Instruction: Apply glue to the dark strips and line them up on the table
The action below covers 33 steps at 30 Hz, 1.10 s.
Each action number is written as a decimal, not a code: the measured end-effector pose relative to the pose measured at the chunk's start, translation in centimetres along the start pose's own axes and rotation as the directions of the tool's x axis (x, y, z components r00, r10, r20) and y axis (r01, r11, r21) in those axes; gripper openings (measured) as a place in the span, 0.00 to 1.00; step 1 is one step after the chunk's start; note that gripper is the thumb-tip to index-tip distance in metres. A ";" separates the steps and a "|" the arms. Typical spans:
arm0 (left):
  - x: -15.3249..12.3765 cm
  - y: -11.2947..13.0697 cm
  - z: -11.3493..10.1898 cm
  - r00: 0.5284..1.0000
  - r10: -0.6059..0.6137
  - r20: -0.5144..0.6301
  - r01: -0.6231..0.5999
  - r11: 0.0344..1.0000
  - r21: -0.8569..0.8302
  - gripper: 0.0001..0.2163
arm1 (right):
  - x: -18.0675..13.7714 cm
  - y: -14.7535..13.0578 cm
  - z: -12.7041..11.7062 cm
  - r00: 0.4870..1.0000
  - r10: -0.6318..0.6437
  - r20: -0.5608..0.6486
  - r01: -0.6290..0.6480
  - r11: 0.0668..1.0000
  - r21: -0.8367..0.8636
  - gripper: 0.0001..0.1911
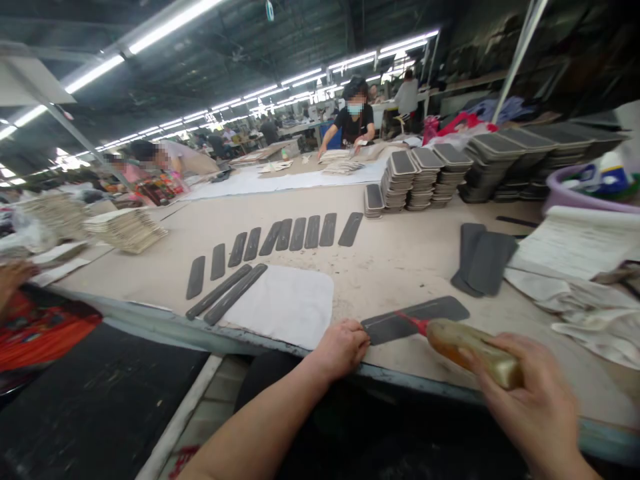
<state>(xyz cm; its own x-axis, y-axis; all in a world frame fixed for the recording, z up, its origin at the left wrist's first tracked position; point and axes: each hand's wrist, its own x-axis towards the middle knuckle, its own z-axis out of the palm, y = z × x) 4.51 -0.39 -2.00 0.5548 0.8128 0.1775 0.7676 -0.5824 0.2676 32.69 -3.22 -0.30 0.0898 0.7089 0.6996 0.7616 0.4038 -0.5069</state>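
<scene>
My right hand (533,383) is wrapped round a squeeze glue bottle (467,343), tilted on its side. Its red nozzle points left, with the tip at the upper surface of a dark grey rounded panel (425,317). A thin pale line runs along that panel. At the panel's left end, by the table edge, my left hand (343,347) has its fingers curled onto the corner. A white sheet (287,300) lies left of this hand. Two long dark strips (233,293) with shiny streaks rest along the sheet's left side.
Behind the sheet, several small dark panels (299,233) lie in a row. Stacks of grey-topped pieces (423,177) stand at the back right, with loose dark panels (487,260) and cloth (590,300) nearer. A purple basin (560,187) sits far right. A masked person (354,120) works across the table.
</scene>
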 end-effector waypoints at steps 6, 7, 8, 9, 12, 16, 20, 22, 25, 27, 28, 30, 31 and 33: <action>0.2 0.0 -0.3 0.999 -0.011 0.040 0.012 1.000 -0.017 0.09 | -0.6 -2.2 2.3 0.989 -0.094 0.116 0.080 0.989 0.124 0.14; 0.2 -0.1 -0.3 0.999 -0.001 0.040 0.002 1.000 -0.020 0.10 | -0.7 -2.3 2.4 0.987 -0.102 0.126 0.086 0.989 0.124 0.13; 0.2 -0.1 -0.2 0.999 0.007 0.037 -0.006 1.000 -0.021 0.10 | -0.8 -2.4 2.5 0.985 -0.110 0.135 0.093 0.988 0.123 0.13; 0.1 -0.2 -0.1 0.999 0.013 0.034 -0.012 1.000 -0.020 0.10 | -0.8 -2.3 2.6 0.982 -0.118 0.144 0.100 0.988 0.121 0.13; 0.2 -0.2 0.0 1.000 0.011 0.025 -0.011 1.000 -0.011 0.11 | -1.0 -2.1 2.5 0.976 -0.135 0.172 0.117 0.987 0.110 0.13; 0.3 -0.1 -0.1 0.999 0.019 0.039 -0.019 1.000 0.003 0.11 | -1.3 -1.8 2.0 0.963 -0.152 0.222 0.137 0.987 0.085 0.12; 0.3 -0.1 0.0 0.999 0.031 0.036 -0.031 0.999 0.017 0.11 | -1.3 -2.0 1.2 0.958 -0.150 0.245 0.139 0.988 0.060 0.12; 0.4 -0.2 0.2 0.999 0.039 0.028 -0.040 0.999 0.028 0.12 | -1.1 -1.9 0.8 0.960 -0.142 0.242 0.133 0.990 0.055 0.12; 0.4 -0.2 0.5 1.000 0.028 0.000 -0.028 0.999 0.040 0.11 | -0.8 -1.4 0.0 0.968 -0.122 0.218 0.117 0.992 0.038 0.12; 0.4 -0.2 0.5 1.000 0.020 -0.018 -0.019 0.999 0.037 0.11 | -0.5 -0.6 -0.6 0.977 -0.097 0.192 0.097 0.995 0.008 0.12; 0.4 -0.1 0.4 1.000 0.020 -0.022 -0.020 0.999 0.035 0.10 | -0.4 -0.2 -0.8 0.981 -0.082 0.177 0.086 0.996 -0.015 0.12; 0.4 0.0 0.3 0.999 0.027 -0.027 -0.026 0.999 0.032 0.10 | -0.2 0.9 -1.2 0.989 -0.053 0.140 0.063 0.995 -0.071 0.13; 0.4 0.0 0.3 0.999 0.032 -0.031 -0.031 0.999 0.031 0.10 | -0.2 1.5 -1.4 0.992 -0.040 0.121 0.052 0.993 -0.103 0.14; 0.4 0.0 0.3 0.998 0.039 -0.039 -0.038 0.999 0.029 0.10 | -0.1 2.4 -1.5 0.997 -0.016 0.078 0.029 0.985 -0.168 0.16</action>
<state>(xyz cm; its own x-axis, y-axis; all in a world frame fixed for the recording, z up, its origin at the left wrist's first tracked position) 4.81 -0.07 -2.17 0.5711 0.7894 0.2250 0.7550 -0.6128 0.2334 35.47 -3.12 -0.85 0.0273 0.7454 0.6660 0.8609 0.3211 -0.3946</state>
